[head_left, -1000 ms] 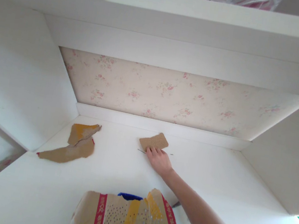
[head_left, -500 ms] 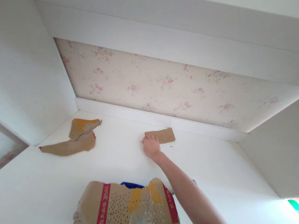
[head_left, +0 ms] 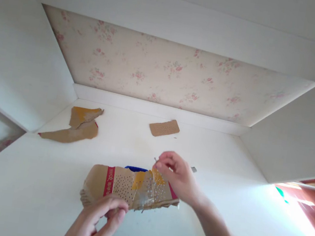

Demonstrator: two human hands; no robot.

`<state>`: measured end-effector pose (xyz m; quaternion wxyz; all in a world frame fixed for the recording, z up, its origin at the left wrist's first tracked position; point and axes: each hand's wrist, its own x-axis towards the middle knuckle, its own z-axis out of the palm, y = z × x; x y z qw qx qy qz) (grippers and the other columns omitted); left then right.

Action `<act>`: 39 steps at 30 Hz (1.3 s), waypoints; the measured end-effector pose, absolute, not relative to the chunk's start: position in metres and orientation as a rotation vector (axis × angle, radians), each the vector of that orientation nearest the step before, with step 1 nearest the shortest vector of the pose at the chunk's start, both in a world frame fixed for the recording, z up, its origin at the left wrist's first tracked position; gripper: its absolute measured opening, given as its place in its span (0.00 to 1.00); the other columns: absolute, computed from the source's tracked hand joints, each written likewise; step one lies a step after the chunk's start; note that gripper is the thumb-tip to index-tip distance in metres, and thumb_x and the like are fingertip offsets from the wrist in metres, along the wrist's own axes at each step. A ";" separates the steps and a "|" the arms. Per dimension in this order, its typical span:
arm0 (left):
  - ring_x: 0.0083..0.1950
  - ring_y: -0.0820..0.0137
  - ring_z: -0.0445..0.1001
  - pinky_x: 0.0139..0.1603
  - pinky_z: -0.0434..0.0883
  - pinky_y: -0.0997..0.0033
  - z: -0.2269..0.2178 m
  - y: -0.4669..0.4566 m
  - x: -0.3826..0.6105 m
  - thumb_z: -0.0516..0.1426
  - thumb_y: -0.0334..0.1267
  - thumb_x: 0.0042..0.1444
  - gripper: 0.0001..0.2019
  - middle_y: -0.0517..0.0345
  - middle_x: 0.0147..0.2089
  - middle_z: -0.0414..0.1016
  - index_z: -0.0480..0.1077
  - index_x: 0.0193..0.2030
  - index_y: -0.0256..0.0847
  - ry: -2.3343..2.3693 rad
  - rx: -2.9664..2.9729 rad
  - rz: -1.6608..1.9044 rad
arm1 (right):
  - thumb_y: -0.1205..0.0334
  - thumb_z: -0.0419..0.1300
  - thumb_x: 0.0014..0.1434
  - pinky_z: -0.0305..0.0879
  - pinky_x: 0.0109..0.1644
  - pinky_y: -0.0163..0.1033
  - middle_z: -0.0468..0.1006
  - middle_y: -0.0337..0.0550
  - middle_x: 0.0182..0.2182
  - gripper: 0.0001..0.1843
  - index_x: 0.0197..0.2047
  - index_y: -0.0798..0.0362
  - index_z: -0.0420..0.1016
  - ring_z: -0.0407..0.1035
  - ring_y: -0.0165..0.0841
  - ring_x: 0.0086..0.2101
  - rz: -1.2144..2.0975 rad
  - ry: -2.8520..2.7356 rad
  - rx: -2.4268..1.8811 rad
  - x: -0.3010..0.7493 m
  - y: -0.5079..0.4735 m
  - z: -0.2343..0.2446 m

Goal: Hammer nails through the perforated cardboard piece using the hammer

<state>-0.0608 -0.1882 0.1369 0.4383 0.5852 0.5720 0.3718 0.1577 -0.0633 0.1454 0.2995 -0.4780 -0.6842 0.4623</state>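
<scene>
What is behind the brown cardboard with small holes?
Only a strip of a blue thing shows above the perforated cardboard, which the left hand holds while the right hand pinches a thin stick. The cardboard covers the rest, so what it is cannot be told.

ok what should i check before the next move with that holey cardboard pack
1. Right hand pinches the thin pin: ok.
2. Left hand grips the cardboard pack at its lower edge: cannot tell.
3. What the blue thing behind the pack is: cannot tell.
4. Small scrap lies apart from both hands, by the back wall: ok.
5. Torn pieces lie apart, far left: ok.
</scene>
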 end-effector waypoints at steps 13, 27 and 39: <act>0.31 0.75 0.76 0.33 0.73 0.81 0.106 -0.198 -0.024 0.59 0.47 0.60 0.09 0.58 0.37 0.77 0.78 0.43 0.49 1.080 1.595 1.048 | 0.41 0.65 0.55 0.63 0.36 0.35 0.76 0.38 0.26 0.25 0.31 0.49 0.57 0.69 0.29 0.29 1.688 -1.136 -1.103 0.141 -0.205 0.081; 0.35 0.72 0.83 0.36 0.78 0.81 0.120 -0.152 -0.044 0.59 0.44 0.60 0.08 0.64 0.36 0.84 0.78 0.41 0.47 1.478 1.648 1.191 | 0.44 0.60 0.59 0.71 0.46 0.39 0.80 0.45 0.36 0.17 0.37 0.50 0.71 0.74 0.38 0.39 0.995 -1.076 -1.588 0.224 -0.189 0.082; 0.36 0.69 0.82 0.39 0.78 0.76 0.106 -0.142 -0.022 0.58 0.41 0.62 0.08 0.62 0.38 0.84 0.78 0.41 0.44 1.493 1.960 1.076 | 0.33 0.56 0.53 0.69 0.37 0.38 0.83 0.45 0.40 0.27 0.41 0.47 0.74 0.76 0.42 0.41 0.698 -1.026 -2.154 0.278 -0.193 0.058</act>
